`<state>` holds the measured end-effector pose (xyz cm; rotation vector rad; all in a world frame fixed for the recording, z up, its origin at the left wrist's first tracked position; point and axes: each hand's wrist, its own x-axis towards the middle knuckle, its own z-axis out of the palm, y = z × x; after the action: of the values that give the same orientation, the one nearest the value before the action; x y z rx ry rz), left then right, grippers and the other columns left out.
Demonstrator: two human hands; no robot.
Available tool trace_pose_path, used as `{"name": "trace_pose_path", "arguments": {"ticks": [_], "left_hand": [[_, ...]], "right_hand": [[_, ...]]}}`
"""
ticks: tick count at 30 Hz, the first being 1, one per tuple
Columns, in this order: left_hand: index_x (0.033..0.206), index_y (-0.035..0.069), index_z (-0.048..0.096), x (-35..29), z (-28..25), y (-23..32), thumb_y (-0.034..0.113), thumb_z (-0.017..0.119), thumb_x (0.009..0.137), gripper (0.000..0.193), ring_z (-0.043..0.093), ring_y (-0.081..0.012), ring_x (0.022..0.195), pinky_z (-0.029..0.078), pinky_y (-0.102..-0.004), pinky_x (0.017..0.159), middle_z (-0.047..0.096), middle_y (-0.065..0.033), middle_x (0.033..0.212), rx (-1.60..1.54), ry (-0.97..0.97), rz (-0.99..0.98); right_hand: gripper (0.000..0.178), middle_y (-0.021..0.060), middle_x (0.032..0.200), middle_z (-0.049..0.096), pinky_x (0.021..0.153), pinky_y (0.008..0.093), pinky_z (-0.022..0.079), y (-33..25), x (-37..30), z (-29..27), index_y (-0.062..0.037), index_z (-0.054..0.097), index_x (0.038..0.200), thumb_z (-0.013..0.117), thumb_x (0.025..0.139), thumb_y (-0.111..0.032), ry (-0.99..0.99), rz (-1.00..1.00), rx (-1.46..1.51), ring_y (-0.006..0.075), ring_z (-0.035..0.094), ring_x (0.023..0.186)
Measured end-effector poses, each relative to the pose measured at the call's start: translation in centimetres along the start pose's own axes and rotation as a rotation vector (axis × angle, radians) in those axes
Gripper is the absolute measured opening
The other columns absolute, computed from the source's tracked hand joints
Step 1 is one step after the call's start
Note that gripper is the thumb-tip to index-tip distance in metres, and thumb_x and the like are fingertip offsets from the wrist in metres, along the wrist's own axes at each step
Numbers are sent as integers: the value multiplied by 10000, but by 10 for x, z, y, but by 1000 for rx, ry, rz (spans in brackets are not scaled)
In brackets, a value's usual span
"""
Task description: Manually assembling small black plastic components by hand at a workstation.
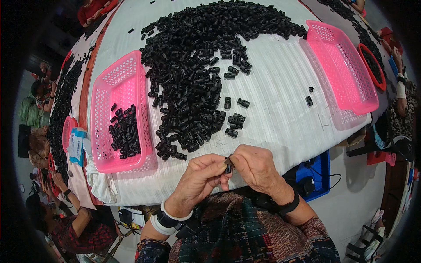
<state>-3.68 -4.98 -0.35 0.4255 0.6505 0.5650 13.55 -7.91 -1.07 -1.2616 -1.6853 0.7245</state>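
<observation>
My left hand (195, 177) is closed in a pinch on a small black plastic cord lock (228, 169) close to the table's near edge. Against it, my right hand (256, 167) is also closed, thumb and finger pinching a small dark flat piece (228, 161) at the top of the cord lock. Fingers partly cover both, so the exact kind of the flat piece cannot be made out. Just beyond my hands spreads a big heap of similar black cord locks (188, 101), with several loose ones (236, 120) at its near right side.
A pink perforated basket (125, 90) at the left holds some cord locks. Another pink basket (346, 83) stands at the right. White cloth (285, 96) covers the table. Beside the left basket lie a blue-white packet (77, 147) and a white rag (100, 177). Other people sit at neighbouring tables.
</observation>
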Motion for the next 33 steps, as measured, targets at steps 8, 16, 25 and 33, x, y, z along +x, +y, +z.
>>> {"name": "trace_pose_path", "arguments": {"ticks": [8,16,25,33], "left_hand": [[926,-47,582,2,-6,-1,71,546,860,141,584,-138,612,524,-275,554,613,-112,760,-17,31,4],[925,-45,575,3,-7,-2,89,550,863,150,580,-141,600,511,-271,539,612,-110,763,-27,53,18],[927,-34,562,8,0,-3,102,532,876,148,575,-132,611,530,-286,566,600,-102,765,-50,-7,-24],[924,-31,559,8,-5,-3,98,527,877,141,570,-130,614,528,-295,563,588,-101,770,-100,-43,-17]], "right_hand": [[209,80,565,502,422,333,399,6,3,6,-52,516,664,555,839,-160,46,-75,-109,235,527,493],[177,67,569,502,420,324,406,4,5,3,-67,536,693,536,847,-154,-32,-121,-188,213,527,492],[223,87,633,562,460,309,439,1,3,-1,-36,578,780,479,903,-193,-12,109,108,219,581,541],[228,93,575,537,432,326,417,5,2,7,-36,560,702,530,868,-189,53,64,1,236,561,504]]}}
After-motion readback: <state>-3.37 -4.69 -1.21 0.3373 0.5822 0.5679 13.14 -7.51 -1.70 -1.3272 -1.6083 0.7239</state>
